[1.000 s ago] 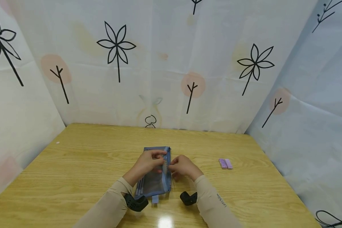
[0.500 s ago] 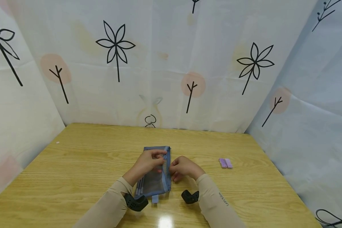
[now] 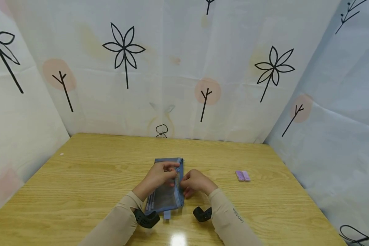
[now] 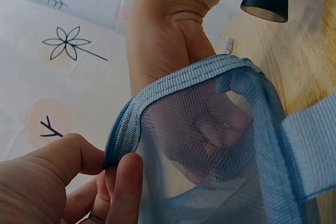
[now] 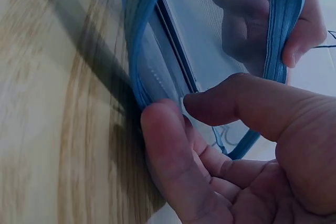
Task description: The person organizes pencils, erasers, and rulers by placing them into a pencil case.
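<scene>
A blue mesh zipper pouch (image 3: 166,198) lies in front of me on the table, its long zipper side facing right. My left hand (image 3: 158,177) reaches over it and pinches the upper band of its mouth between thumb and fingers, as the left wrist view shows. The mouth gapes toward my right hand (image 3: 198,182). In the right wrist view the curled right thumb and index finger meet at the lower edge of that mouth. A thin dark strip (image 5: 176,45) runs inside the pouch up to the thumb tip; its kind is unclear.
Two small purple blocks (image 3: 243,176) lie side by side on the right of the wooden table (image 3: 110,147). A tiny pale scrap (image 3: 62,154) is near the left edge. Patterned cloth (image 3: 172,85) hangs around the back and sides. A fabric tab (image 3: 167,215) sticks out of the pouch's near end.
The right fingers have curled in more at the pouch's edge; that hand shifted slightly right, then back left. My left hand and the pouch stay put.
</scene>
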`<action>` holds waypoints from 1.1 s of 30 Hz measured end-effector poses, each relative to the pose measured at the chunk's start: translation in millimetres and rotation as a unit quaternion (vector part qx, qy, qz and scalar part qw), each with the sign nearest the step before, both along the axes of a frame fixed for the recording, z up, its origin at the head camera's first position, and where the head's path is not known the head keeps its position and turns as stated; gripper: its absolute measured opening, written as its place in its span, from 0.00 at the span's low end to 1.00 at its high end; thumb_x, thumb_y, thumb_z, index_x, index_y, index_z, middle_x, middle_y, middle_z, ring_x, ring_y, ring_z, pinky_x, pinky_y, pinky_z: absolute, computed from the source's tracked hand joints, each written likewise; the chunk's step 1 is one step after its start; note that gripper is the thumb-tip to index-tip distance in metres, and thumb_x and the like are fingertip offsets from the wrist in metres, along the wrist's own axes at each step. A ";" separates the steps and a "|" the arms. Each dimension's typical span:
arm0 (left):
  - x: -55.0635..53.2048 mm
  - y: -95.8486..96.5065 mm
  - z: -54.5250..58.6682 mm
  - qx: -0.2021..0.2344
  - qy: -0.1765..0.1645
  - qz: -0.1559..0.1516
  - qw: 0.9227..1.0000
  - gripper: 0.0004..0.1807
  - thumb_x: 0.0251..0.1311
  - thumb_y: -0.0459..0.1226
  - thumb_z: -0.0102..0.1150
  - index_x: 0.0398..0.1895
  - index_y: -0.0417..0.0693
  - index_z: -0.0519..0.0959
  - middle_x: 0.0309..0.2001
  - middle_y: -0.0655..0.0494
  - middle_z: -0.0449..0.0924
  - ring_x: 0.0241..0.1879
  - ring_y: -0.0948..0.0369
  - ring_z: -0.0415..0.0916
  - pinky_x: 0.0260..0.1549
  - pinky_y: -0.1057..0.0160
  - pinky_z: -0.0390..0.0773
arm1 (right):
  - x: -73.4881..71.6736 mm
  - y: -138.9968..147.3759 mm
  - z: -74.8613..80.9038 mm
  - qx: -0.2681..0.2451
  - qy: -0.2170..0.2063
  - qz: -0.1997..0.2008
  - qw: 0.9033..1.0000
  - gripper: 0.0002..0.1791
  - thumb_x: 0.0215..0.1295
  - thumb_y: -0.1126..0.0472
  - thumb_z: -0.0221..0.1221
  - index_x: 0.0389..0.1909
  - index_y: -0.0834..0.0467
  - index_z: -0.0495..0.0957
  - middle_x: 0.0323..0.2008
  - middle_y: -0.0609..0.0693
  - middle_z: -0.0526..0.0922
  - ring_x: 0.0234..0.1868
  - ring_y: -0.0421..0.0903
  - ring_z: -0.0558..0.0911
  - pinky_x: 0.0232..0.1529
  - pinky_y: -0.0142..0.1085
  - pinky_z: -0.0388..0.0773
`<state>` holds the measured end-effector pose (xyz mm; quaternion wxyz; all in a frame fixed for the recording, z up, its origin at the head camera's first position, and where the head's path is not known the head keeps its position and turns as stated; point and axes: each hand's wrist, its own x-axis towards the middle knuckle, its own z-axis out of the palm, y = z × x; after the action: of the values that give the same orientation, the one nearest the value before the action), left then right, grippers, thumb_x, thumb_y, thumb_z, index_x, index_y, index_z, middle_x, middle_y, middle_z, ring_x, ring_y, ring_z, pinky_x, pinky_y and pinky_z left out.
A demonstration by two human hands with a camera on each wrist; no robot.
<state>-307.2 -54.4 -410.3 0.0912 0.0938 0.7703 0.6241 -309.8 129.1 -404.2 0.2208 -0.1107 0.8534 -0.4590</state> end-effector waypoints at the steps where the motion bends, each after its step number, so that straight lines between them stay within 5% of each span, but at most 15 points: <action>1: 0.2 0.1 0.2 0.001 0.000 0.000 1.000 0.22 0.62 0.30 0.58 0.60 0.39 0.77 0.35 0.51 0.76 0.39 0.53 0.80 0.27 0.59 0.86 | 0.6 -0.7 0.3 0.002 0.000 0.000 1.000 0.10 0.64 0.67 0.56 0.36 0.69 0.84 0.23 0.57 0.84 0.23 0.49 0.85 0.30 0.41 0.87; 15: -1.6 -0.3 -3.9 0.001 0.001 -0.003 1.000 0.21 0.62 0.29 0.57 0.60 0.39 0.78 0.35 0.50 0.76 0.42 0.50 0.82 0.28 0.59 0.86 | 2.7 -9.8 -3.5 0.039 0.032 -0.001 0.999 0.15 0.62 0.67 0.57 0.15 0.59 0.73 0.13 0.51 0.77 0.15 0.43 0.80 0.22 0.39 0.85; 21: -1.6 -0.9 -2.5 0.005 0.001 -0.008 1.000 0.22 0.62 0.29 0.57 0.60 0.38 0.77 0.35 0.50 0.75 0.36 0.57 0.81 0.28 0.59 0.86 | 1.7 -9.0 -3.6 0.026 0.025 0.029 0.999 0.08 0.65 0.65 0.56 0.31 0.64 0.82 0.18 0.51 0.78 0.17 0.42 0.78 0.23 0.39 0.85; 26: -2.4 -1.7 -2.0 0.004 -0.003 -0.011 1.000 0.21 0.63 0.30 0.56 0.60 0.38 0.77 0.34 0.51 0.75 0.33 0.59 0.78 0.28 0.60 0.86 | -0.3 -3.8 -2.7 0.022 0.028 0.051 0.998 0.13 0.68 0.62 0.56 0.47 0.65 0.83 0.25 0.53 0.81 0.21 0.44 0.80 0.26 0.39 0.85; 33: -3.6 -1.4 -2.0 0.011 -0.009 -0.010 1.000 0.21 0.63 0.30 0.56 0.60 0.38 0.77 0.35 0.50 0.75 0.37 0.56 0.80 0.28 0.59 0.86 | -9.5 16.2 5.6 0.081 0.152 0.077 0.982 0.13 0.69 0.62 0.57 0.49 0.64 0.82 0.33 0.50 0.81 0.28 0.44 0.78 0.28 0.34 0.77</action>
<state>-310.8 -55.8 -412.3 0.1033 0.0964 0.7619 0.6321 -319.3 145.3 -398.6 0.1319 -0.2266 0.9001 -0.3480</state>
